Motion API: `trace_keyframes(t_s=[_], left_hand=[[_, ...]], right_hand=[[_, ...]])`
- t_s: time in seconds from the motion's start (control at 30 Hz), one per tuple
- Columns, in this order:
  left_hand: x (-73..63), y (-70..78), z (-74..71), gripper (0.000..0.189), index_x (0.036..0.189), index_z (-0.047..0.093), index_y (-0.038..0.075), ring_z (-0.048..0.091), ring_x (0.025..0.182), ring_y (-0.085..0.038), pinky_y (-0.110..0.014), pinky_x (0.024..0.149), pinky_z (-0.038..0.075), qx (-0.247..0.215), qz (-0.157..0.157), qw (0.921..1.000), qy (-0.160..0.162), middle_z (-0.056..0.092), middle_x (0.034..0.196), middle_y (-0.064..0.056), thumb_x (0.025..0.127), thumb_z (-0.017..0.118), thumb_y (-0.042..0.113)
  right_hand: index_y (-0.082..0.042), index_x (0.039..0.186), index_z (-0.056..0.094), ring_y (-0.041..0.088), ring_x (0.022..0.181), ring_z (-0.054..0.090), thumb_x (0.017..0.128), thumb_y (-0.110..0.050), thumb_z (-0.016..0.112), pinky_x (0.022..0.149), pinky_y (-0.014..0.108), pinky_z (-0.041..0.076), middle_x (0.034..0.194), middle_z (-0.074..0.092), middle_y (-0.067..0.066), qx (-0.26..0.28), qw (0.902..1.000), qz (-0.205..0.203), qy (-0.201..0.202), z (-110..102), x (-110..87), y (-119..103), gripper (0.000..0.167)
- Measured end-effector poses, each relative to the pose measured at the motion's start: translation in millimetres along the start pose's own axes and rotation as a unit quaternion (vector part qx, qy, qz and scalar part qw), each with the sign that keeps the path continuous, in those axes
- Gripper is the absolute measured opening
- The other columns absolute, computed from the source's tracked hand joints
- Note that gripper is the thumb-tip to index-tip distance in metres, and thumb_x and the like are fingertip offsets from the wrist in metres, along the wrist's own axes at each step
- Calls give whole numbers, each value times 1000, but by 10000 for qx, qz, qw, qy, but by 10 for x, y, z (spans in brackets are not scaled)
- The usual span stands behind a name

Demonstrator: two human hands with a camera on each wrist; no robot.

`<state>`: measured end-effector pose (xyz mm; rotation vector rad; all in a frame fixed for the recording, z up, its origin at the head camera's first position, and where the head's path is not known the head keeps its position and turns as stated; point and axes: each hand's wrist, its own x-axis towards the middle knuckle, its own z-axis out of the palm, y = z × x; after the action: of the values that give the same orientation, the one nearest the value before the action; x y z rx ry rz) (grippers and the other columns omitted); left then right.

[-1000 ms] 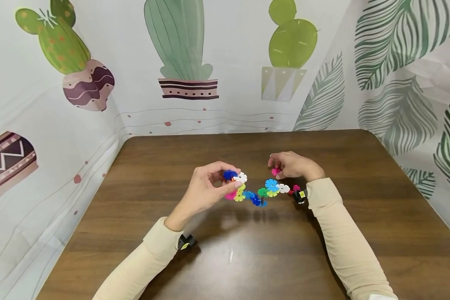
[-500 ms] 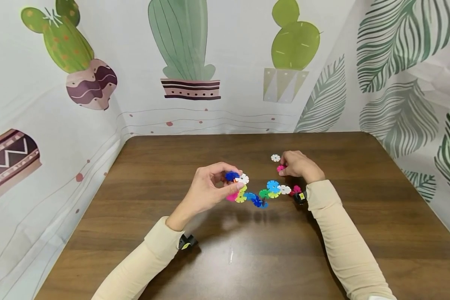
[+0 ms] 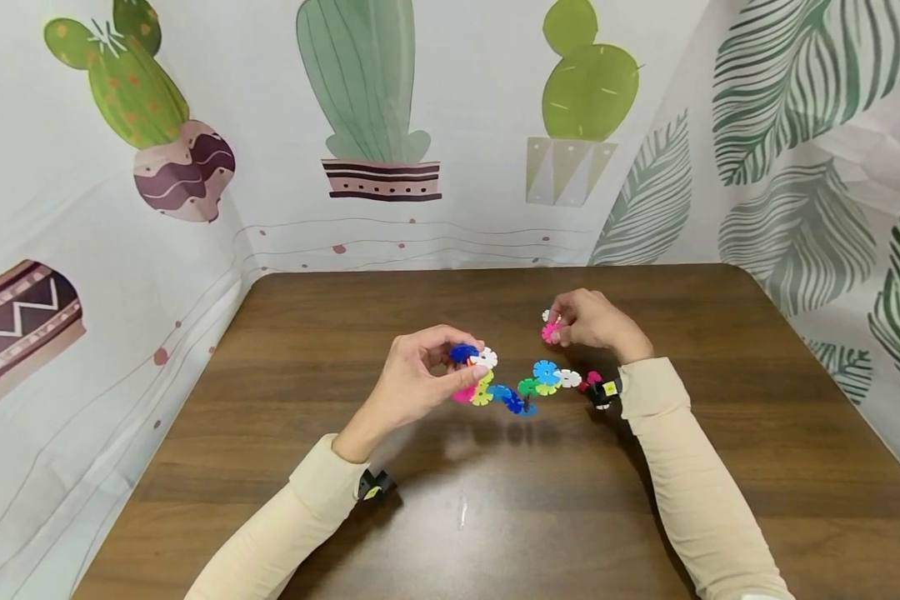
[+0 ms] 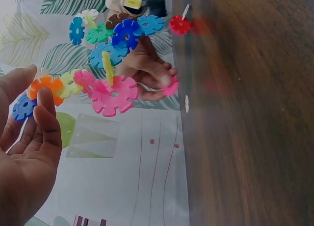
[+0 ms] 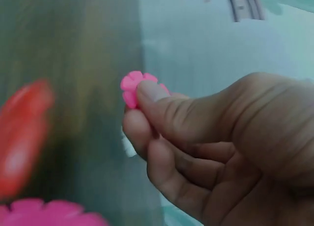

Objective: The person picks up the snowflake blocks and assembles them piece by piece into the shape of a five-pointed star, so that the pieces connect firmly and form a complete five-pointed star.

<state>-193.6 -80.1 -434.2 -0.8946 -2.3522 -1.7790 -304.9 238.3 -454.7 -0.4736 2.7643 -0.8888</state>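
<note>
My left hand pinches one end of a chain of interlocking plastic snowflake discs, held above the table. In the left wrist view, thumb and fingers grip it near an orange disc and a blue disc; a big pink disc and several blue ones follow along the chain. My right hand holds a single pink disc between thumb and forefinger, clear in the right wrist view as a pink disc partly covered by the thumb. Behind those fingers lies a white disc, mostly hidden.
Red discs sit near my right wrist, partly behind the black wrist camera. The brown wooden table meets a wall covering printed with cacti and leaves. A blurred red disc shows close in the right wrist view.
My right hand has picked the pink disc off the table and moved it slightly left and up, now partly covering the white disc. My left hand and the chain stay nearly still.
</note>
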Motion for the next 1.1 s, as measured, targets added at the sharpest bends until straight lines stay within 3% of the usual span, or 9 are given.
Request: trace_keyframes(t_s=[0.17,0.27,0.4,0.6,0.9,1.1], left_hand=[[16,11,-5,24,111,79,16,73,88,-17,-28,74,64,29,7,10000,14,80,108,-2,89,89,13],[15,21,-4,24,111,79,16,72,88,-18,-28,74,64,14,-3,10000,23,79,108,-2,89,89,13],[10,15,2,23,111,79,15,72,88,-18,-27,75,64,-31,-2,10000,53,80,108,-3,89,89,12],[15,5,2,24,110,79,15,72,86,-18,-26,73,63,-91,23,9999,100,80,107,-4,89,89,11],[21,21,-13,24,109,79,14,70,81,-17,-23,68,58,-131,107,9995,269,80,104,-5,88,90,10],[12,20,-20,23,109,79,16,68,80,-17,-24,68,57,-136,148,9992,338,80,103,-2,88,90,13]], right_hand=[[0,111,75,33,83,78,96,-1,78,77,42,68,96,81,15,856,9962,-149,52,-128,-91,-153,16],[-2,112,76,30,82,78,96,-4,79,78,41,68,97,82,15,1011,9945,-283,29,-200,-146,-278,16],[-9,111,79,18,77,75,95,-13,83,75,33,65,94,82,11,988,9938,-500,-17,-264,-218,-440,17],[-18,108,81,16,82,77,92,-23,87,80,31,60,92,83,4,1002,9904,-944,-116,-320,-355,-673,18],[-21,96,79,16,77,76,90,-22,89,74,32,64,86,82,-3,1008,9712,-2128,-360,-304,-550,-982,12],[-25,91,78,12,76,73,88,-25,91,67,30,58,81,80,-4,712,9710,-2253,-359,-275,-602,-1088,13]])
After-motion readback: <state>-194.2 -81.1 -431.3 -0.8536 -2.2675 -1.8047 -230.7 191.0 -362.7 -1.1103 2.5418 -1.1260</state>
